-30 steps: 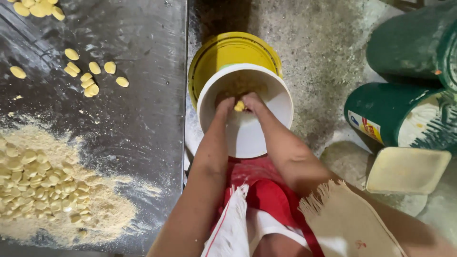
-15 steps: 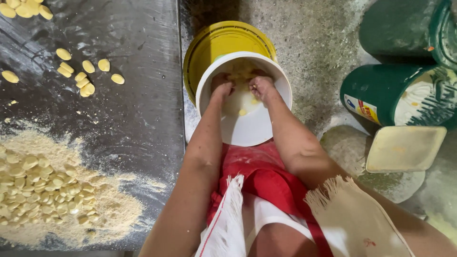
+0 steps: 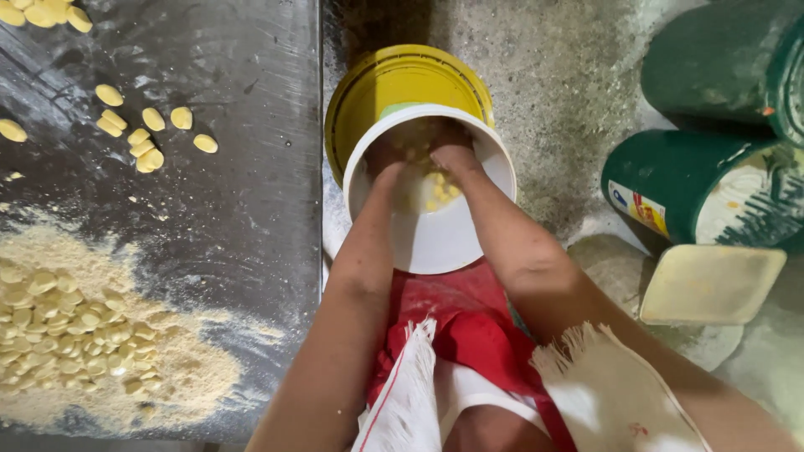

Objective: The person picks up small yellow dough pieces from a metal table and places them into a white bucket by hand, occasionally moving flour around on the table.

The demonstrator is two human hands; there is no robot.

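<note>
Both hands are down inside the white bucket [image 3: 435, 243], which sits on the floor [image 3: 569, 100] just in front of the person's knees. The left hand [image 3: 387, 159] and the right hand [image 3: 452, 155] meet near the bucket's far wall, over a small heap of pale yellow pieces [image 3: 435, 188] at the bottom. The fingers are curled downward into the pieces and partly in shadow, so I cannot tell whether either hand has closed on any of them.

Behind the white bucket, touching it, stands a yellow bucket [image 3: 402, 79], which looks empty. To the left of the white bucket is a dark counter [image 3: 243, 209] — on it a broad patch of flour with many dusted pieces [image 3: 75, 335], and farther back a few bare pieces [image 3: 142, 138] lying apart. To the right of the white bucket lie two green drums [image 3: 695, 180] and a flat cream lid [image 3: 712, 285].

Judging from this, a good share of the pieces is already out on the counter and floured — only a small remainder is left in the white bucket.
</note>
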